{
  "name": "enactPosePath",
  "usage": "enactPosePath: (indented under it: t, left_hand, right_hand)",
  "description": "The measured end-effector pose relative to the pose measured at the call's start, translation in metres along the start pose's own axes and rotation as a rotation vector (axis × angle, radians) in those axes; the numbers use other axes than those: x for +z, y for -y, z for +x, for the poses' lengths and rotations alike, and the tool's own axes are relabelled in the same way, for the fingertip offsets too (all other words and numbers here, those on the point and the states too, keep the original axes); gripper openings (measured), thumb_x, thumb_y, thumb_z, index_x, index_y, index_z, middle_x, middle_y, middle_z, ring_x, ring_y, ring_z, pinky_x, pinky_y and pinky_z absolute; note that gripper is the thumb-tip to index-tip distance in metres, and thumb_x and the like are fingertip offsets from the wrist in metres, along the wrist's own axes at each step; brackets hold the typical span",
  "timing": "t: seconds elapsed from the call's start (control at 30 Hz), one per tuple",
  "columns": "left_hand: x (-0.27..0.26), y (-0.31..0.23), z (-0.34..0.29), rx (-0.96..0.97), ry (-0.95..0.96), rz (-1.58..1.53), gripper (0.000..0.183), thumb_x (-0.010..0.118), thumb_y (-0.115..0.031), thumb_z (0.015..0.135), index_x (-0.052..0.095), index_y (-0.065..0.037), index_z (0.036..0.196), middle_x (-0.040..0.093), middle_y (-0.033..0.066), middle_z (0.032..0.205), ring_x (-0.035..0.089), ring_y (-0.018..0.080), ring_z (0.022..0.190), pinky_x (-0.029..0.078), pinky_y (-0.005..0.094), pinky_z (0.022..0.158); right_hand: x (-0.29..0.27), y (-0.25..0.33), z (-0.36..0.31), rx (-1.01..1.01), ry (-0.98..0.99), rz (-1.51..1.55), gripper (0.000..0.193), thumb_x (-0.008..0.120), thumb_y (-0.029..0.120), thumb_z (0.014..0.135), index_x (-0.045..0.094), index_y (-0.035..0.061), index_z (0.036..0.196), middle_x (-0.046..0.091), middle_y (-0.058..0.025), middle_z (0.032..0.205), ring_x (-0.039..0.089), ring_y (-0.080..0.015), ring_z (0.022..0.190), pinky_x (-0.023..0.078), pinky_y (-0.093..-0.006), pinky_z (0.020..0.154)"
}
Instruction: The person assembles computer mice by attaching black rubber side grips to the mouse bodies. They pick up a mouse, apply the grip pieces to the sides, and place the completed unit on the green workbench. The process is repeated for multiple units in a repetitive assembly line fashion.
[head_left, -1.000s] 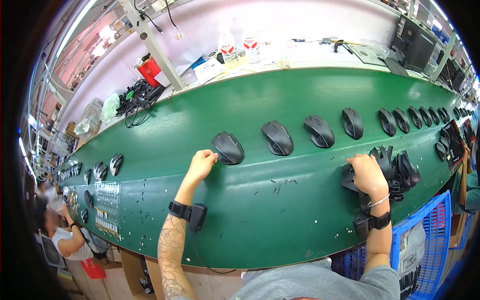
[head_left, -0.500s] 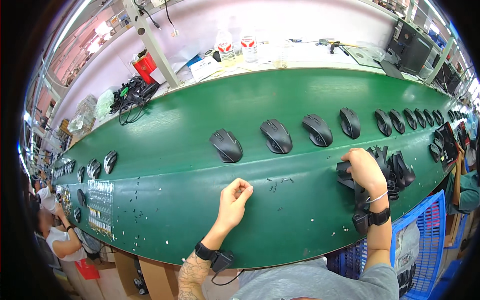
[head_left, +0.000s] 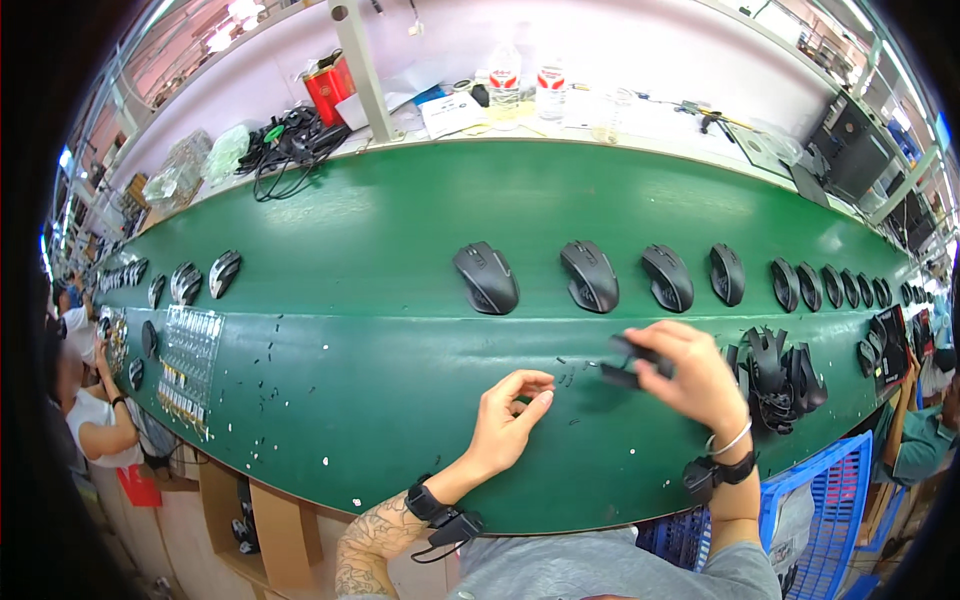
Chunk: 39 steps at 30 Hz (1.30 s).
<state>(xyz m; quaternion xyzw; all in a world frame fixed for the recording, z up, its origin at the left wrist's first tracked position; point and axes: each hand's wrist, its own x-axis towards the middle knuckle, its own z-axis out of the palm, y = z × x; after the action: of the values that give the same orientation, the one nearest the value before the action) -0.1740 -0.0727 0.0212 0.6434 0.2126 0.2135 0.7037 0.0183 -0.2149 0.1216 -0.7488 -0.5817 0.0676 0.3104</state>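
gripping a black part (head_left: 620,377) in right hand (head_left: 695,378), between near and far edges of tabletop (head_left: 400,385). holding fingers (head_left: 524,383) of left hand (head_left: 506,428) slightly apart

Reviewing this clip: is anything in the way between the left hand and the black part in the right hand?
Nothing visible blocks the gap between the left hand and the blurred black part in the right hand; only small black bits lie on the green bench there.
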Motion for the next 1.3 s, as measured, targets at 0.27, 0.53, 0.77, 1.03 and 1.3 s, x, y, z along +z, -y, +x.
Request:
enactPosePath:
  t: [0.27, 0.53, 0.77, 1.03, 1.3]
  left_hand:
    - [-0.009, 0.004, 0.001, -0.027, -0.097, -0.270, 0.026, 0.046, -0.020, 0.100, 0.060, 0.001, 0.102, 0.062, 0.0084, 0.099, 0.061, 0.0126, 0.089, 0.051, 0.0269, 0.077]
    - [-0.011, -0.001, -0.001, 0.024, -0.165, -0.208, 0.026, 0.048, -0.022, 0.099, 0.060, 0.001, 0.098, 0.063, 0.0070, 0.093, 0.061, 0.0118, 0.086, 0.051, 0.0267, 0.076]
    - [-0.006, -0.009, -0.004, 0.086, -0.183, -0.256, 0.024, 0.051, -0.019, 0.098, 0.061, 0.002, 0.096, 0.064, 0.0075, 0.093, 0.061, 0.0118, 0.086, 0.052, 0.0278, 0.077]
    - [-0.007, 0.001, -0.004, 0.030, -0.202, -0.407, 0.025, 0.052, -0.022, 0.098, 0.060, 0.002, 0.095, 0.063, 0.0062, 0.091, 0.062, 0.0115, 0.082, 0.054, 0.0276, 0.075]
    - [-0.010, 0.001, -0.003, 0.021, -0.170, -0.409, 0.022, 0.048, -0.021, 0.099, 0.057, -0.001, 0.096, 0.062, 0.0069, 0.092, 0.062, 0.0133, 0.084, 0.054, 0.0314, 0.077]
  right_hand:
    - [0.082, 0.009, 0.017, -0.069, 0.005, 0.268, 0.037, 0.073, 0.013, 0.076, 0.063, 0.0001, 0.109, 0.064, -0.0137, 0.092, 0.063, -0.0295, 0.080, 0.052, -0.0353, 0.070]
    - [0.076, 0.027, 0.013, -0.036, 0.124, 0.273, 0.064, 0.080, 0.016, 0.068, 0.054, 0.0033, 0.125, 0.058, -0.0126, 0.110, 0.061, -0.0305, 0.092, 0.051, -0.0360, 0.079]
    - [0.078, 0.032, 0.011, -0.038, -0.028, 0.308, 0.061, 0.079, 0.002, 0.061, 0.057, 0.0045, 0.118, 0.061, -0.0122, 0.106, 0.061, -0.0305, 0.095, 0.051, -0.0363, 0.081]
    - [0.088, 0.031, 0.010, -0.120, -0.088, 0.345, 0.051, 0.077, -0.002, 0.062, 0.062, 0.0047, 0.110, 0.064, -0.0116, 0.102, 0.062, -0.0298, 0.094, 0.052, -0.0366, 0.081]
    - [0.092, 0.033, 0.008, -0.065, -0.104, 0.361, 0.051, 0.078, 0.003, 0.065, 0.062, 0.0062, 0.113, 0.062, -0.0123, 0.107, 0.063, -0.0290, 0.091, 0.053, -0.0349, 0.077]
